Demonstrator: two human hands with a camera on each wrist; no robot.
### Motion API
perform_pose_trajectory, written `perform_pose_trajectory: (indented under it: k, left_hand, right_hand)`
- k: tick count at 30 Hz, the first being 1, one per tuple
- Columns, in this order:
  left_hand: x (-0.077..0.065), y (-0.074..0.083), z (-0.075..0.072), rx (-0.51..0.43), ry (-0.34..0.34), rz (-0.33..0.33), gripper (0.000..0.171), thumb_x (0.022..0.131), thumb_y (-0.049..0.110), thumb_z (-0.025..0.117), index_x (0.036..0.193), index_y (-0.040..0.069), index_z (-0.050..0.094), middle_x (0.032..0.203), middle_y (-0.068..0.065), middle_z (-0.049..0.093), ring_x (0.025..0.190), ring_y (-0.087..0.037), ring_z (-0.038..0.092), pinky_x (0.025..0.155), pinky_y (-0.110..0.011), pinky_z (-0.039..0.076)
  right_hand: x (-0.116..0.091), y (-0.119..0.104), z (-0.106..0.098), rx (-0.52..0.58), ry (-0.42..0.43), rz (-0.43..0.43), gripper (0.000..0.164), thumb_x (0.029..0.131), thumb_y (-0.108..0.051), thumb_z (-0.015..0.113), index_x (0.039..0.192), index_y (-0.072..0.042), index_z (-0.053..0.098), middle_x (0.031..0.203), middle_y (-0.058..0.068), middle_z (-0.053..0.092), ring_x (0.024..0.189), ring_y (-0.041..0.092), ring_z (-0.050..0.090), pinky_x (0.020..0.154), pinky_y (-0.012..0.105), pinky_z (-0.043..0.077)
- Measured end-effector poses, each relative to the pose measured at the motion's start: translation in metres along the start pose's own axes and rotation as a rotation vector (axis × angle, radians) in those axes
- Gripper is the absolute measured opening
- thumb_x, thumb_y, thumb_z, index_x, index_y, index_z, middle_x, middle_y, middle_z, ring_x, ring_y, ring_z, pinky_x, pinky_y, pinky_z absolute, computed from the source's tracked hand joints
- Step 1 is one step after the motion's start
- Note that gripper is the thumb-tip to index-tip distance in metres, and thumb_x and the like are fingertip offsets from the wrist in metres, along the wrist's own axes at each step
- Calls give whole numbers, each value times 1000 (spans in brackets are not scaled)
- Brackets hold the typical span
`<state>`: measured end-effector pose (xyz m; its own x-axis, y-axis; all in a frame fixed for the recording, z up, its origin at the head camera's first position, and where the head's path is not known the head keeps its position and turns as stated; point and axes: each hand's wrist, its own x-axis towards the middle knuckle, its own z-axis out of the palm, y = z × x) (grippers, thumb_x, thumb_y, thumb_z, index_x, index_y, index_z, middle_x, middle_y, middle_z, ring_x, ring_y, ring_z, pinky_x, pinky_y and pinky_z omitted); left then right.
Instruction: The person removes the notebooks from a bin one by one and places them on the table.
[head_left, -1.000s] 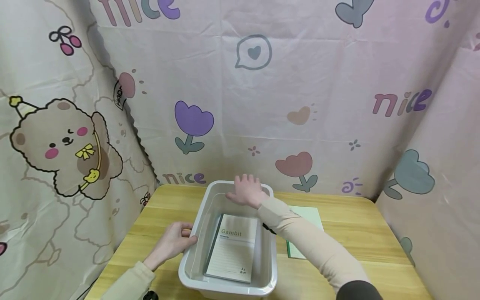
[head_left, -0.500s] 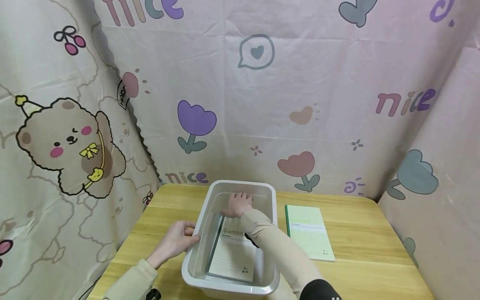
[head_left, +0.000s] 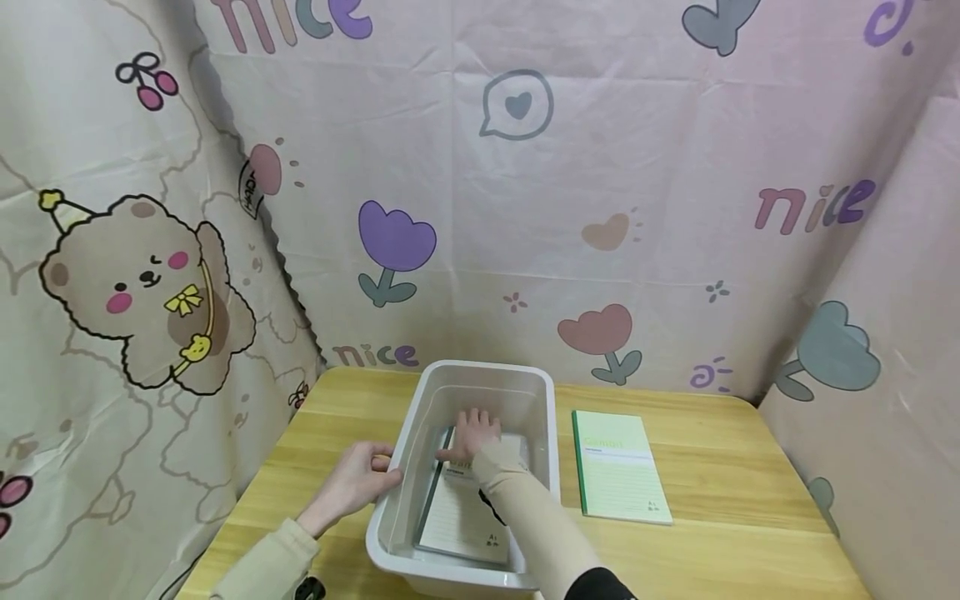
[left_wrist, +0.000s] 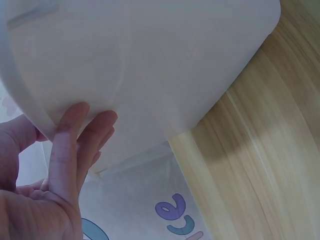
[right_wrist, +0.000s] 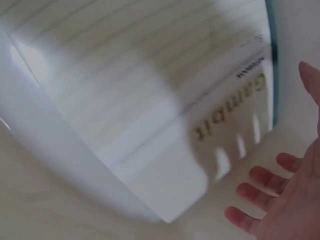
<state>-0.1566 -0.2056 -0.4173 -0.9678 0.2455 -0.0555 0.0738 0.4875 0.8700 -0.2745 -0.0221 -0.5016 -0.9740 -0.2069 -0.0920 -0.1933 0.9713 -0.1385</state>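
A light grey plastic bin (head_left: 517,382) stands on the table, and inside it lies a notebook (head_left: 459,525) marked "Gambit" with a dark spine. My left hand (head_left: 351,483) holds the bin's left rim; in the left wrist view its thumb is inside the rim and the fingers press the outer wall (left_wrist: 160,75). My right hand (head_left: 474,437) reaches down into the bin over the notebook's top end, hiding part of the title. In the right wrist view that hand (right_wrist: 295,195) has its fingers spread, holding nothing, beside the notebook (right_wrist: 140,105).
A pale green notebook (head_left: 626,471) with a green spine lies on the wooden table (head_left: 735,483) to the right of the bin. Behind the table hangs a printed curtain (head_left: 645,167), and another curtain (head_left: 150,442) closes in the left side.
My right hand has come down from above the bin's far rim into the bin, over the notebook. Its arm has uncovered the green notebook. The left hand has kept its hold on the rim.
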Motion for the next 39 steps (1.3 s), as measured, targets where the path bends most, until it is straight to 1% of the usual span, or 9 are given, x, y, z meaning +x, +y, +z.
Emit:
perform_pose_trajectory:
  k: [4, 9, 14, 18, 22, 25, 29, 32, 39]
  left_hand:
    - [1, 0, -1, 1, -1, 0, 43, 86, 2, 63, 122, -22, 56, 100, -32, 73, 81, -30, 76, 59, -33, 63]
    - [0, 1, 0, -3, 1, -11, 42, 86, 1, 63, 122, -21, 57, 101, -33, 73, 81, -29, 76, 59, -33, 63]
    - [-2, 0, 2, -11, 12, -12, 42, 85, 1, 63, 121, -21, 57, 101, -33, 73, 80, -30, 75, 58, -33, 63]
    - [-3, 1, 2, -11, 15, 0, 43, 85, 1, 63, 121, -22, 56, 101, -34, 72, 79, -30, 76, 58, -33, 63]
    - [-2, 1, 2, -9, 18, 5, 43, 85, 1, 63, 121, -21, 57, 101, -34, 72, 80, -30, 76, 58, -33, 63]
    - [-2, 2, 3, -4, 28, -1, 43, 86, 2, 64, 121, -21, 57, 102, -34, 72, 81, -30, 76, 59, -34, 63]
    - [-2, 3, 3, -1, 36, -13, 43, 86, 2, 65, 122, -21, 57, 103, -34, 72, 82, -31, 76, 60, -34, 64]
    - [-2, 3, 3, -3, 37, -11, 44, 86, 2, 65, 122, -21, 57, 103, -34, 72, 82, -31, 76, 61, -35, 64]
    - [-2, 2, 3, -5, 33, 3, 43, 86, 1, 64, 121, -22, 56, 101, -34, 72, 81, -32, 76, 60, -33, 64]
  right_hand:
    - [4, 6, 16, 10, -36, 9, 99, 67, -75, 75, 138, -10, 50, 140, 12, 55, 133, 30, 51, 114, 49, 42]
    - [8, 12, 34, 20, -58, 30, 109, 59, -80, 78, 137, -9, 50, 141, 12, 55, 134, 30, 50, 115, 49, 39]
    - [9, 14, 47, -41, -29, 15, 116, 55, -86, 74, 139, -10, 51, 141, 10, 55, 135, 28, 50, 116, 49, 38]
    - [12, 14, 53, -95, -5, 4, 115, 55, -89, 71, 136, -11, 53, 137, 8, 56, 132, 25, 50, 114, 49, 39]
    - [15, 13, 54, -120, 19, 6, 112, 54, -88, 72, 134, -11, 55, 132, 7, 57, 127, 23, 51, 112, 48, 40]
    - [15, 12, 51, -125, 33, 8, 112, 52, -87, 74, 132, -10, 56, 130, 7, 58, 125, 23, 52, 110, 49, 41]
    - [14, 11, 47, -130, 36, 2, 113, 52, -86, 75, 133, -10, 56, 131, 7, 58, 125, 24, 52, 110, 50, 41]
    - [15, 11, 46, -153, 45, -12, 113, 53, -87, 74, 134, -10, 55, 130, 6, 58, 125, 24, 52, 110, 50, 41]
    - [10, 7, 40, -226, 78, -32, 111, 52, -88, 73, 128, -10, 57, 122, 5, 59, 120, 24, 53, 107, 50, 43]
